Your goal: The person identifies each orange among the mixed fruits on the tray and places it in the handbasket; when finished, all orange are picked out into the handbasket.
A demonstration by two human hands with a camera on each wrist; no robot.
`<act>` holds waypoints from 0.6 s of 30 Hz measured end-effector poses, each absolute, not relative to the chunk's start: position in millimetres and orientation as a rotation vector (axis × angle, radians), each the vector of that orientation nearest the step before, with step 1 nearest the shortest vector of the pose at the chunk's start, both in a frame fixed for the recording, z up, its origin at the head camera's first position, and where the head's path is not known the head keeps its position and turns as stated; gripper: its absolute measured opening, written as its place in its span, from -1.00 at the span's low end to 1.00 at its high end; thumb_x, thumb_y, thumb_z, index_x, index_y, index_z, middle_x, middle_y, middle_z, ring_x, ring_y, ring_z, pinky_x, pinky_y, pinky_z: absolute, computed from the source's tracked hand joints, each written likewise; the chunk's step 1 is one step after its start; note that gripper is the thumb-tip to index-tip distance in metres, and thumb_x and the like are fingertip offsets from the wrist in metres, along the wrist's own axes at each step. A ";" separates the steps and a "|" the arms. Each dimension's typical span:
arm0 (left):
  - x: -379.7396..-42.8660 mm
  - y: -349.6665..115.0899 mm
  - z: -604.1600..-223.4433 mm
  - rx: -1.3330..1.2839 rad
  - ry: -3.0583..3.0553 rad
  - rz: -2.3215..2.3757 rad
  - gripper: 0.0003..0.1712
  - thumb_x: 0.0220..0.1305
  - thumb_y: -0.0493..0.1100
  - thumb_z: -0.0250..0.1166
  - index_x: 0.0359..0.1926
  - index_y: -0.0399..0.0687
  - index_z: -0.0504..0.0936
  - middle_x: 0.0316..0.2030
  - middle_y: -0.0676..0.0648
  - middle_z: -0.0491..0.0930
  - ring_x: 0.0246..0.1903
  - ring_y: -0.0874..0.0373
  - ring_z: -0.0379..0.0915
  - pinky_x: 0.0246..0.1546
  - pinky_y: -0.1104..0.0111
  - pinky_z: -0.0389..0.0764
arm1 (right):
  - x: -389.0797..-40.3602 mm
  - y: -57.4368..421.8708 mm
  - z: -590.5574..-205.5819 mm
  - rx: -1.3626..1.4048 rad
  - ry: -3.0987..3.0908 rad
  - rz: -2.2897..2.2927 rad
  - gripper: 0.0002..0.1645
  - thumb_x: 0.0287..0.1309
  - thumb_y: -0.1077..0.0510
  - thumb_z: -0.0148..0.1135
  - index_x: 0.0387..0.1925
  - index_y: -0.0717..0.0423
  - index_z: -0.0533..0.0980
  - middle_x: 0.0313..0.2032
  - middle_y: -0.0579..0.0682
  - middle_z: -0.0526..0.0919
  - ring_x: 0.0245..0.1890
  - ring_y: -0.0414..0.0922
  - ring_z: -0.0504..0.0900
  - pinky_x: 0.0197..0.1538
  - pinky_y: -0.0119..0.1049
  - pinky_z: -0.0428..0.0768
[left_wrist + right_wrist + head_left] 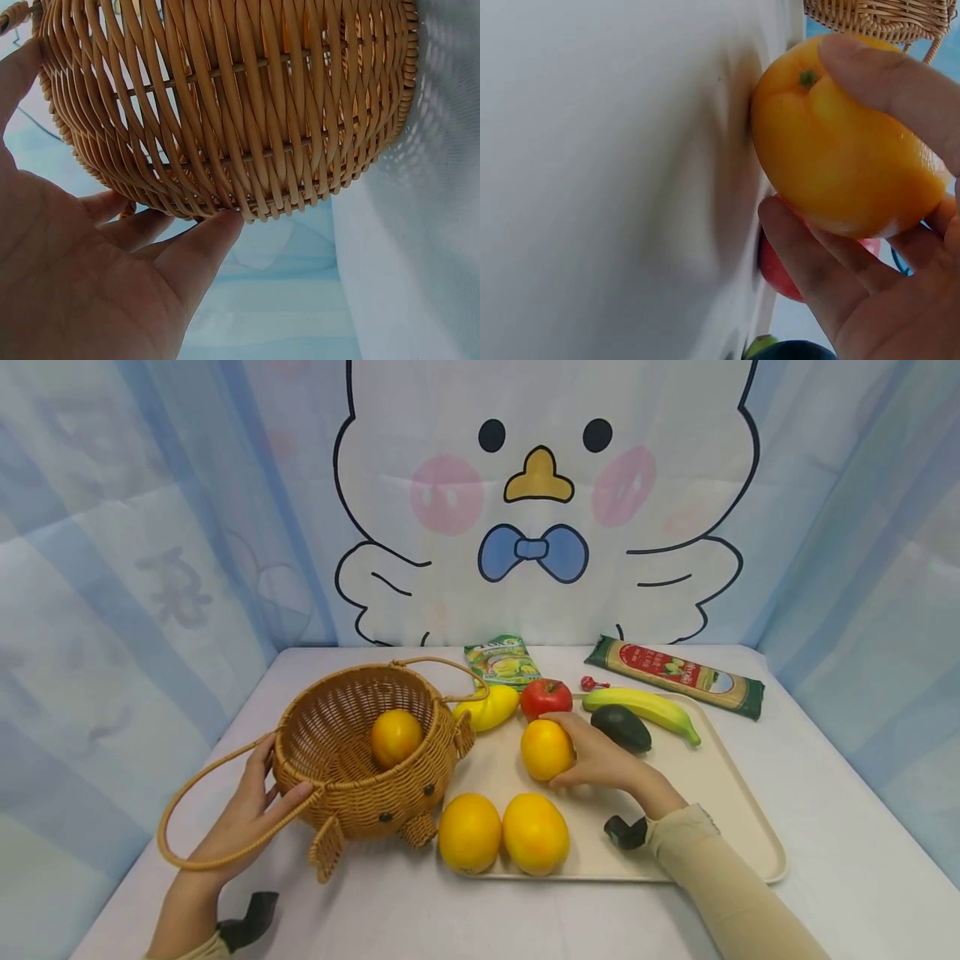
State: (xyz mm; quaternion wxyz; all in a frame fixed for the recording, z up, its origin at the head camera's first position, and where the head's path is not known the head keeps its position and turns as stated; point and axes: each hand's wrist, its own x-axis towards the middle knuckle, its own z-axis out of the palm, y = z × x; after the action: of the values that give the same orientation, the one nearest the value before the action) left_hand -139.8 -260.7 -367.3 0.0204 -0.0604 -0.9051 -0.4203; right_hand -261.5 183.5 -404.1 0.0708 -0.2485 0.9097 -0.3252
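A wicker basket (352,793) with animal-face details stands at the left, one orange (397,738) inside it. My left hand (240,814) rests against its left outer side, thumb and fingers spread and touching the wicker (247,112). At the tray's middle my right hand (600,756) grips another orange (546,750), thumb on one side and fingers on the other. The right wrist view shows this orange (840,142) close to the tray surface; contact is hard to tell. Two more orange-yellow fruits (469,833) sit side by side at the tray's near left.
The cream tray (720,827) also bears a red apple (546,699), a yellow fruit (487,708), a dark green avocado-like fruit (621,728) and a banana (645,706). Behind lie a green packet (502,662), a red lollipop (594,683) and a noodle packet (675,675).
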 end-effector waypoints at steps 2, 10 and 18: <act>-140.0 -260.8 -367.7 -0.190 -2.806 -1.305 0.02 0.37 0.01 0.09 0.46 0.06 -0.50 0.47 -0.27 -0.47 0.44 -0.33 -0.46 0.22 -0.38 0.07 | -260.9 184.5 -403.6 -0.742 2.749 -0.965 0.09 -0.31 -0.01 0.58 0.30 -0.04 0.20 0.22 0.02 0.38 0.13 0.01 0.40 0.30 0.16 0.37; -140.0 -260.8 -366.8 -0.204 -2.802 -1.320 0.01 0.37 0.00 0.09 0.46 0.07 -0.50 0.47 -0.26 -0.47 0.44 -0.33 -0.48 0.22 -0.39 0.06 | -260.6 188.4 -405.2 -0.724 2.765 -0.961 0.10 -0.29 -0.06 0.56 0.32 0.00 0.21 0.24 0.04 0.39 0.15 0.02 0.41 0.32 0.15 0.34; -139.4 -259.9 -366.7 -0.185 -2.805 -1.313 0.01 0.37 0.01 0.09 0.46 0.09 -0.50 0.47 -0.27 -0.46 0.44 -0.33 -0.47 0.22 -0.38 0.06 | -259.8 190.4 -405.3 -0.723 2.766 -0.967 0.11 -0.29 -0.08 0.56 0.33 0.00 0.20 0.25 0.05 0.39 0.17 0.03 0.40 0.32 0.17 0.34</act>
State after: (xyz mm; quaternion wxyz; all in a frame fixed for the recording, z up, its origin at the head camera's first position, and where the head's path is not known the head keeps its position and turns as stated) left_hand -139.4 -259.9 -366.7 0.0192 -0.0596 -0.9039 -0.4231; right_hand -259.8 190.4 -405.3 0.0619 -0.2393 0.9147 -0.3198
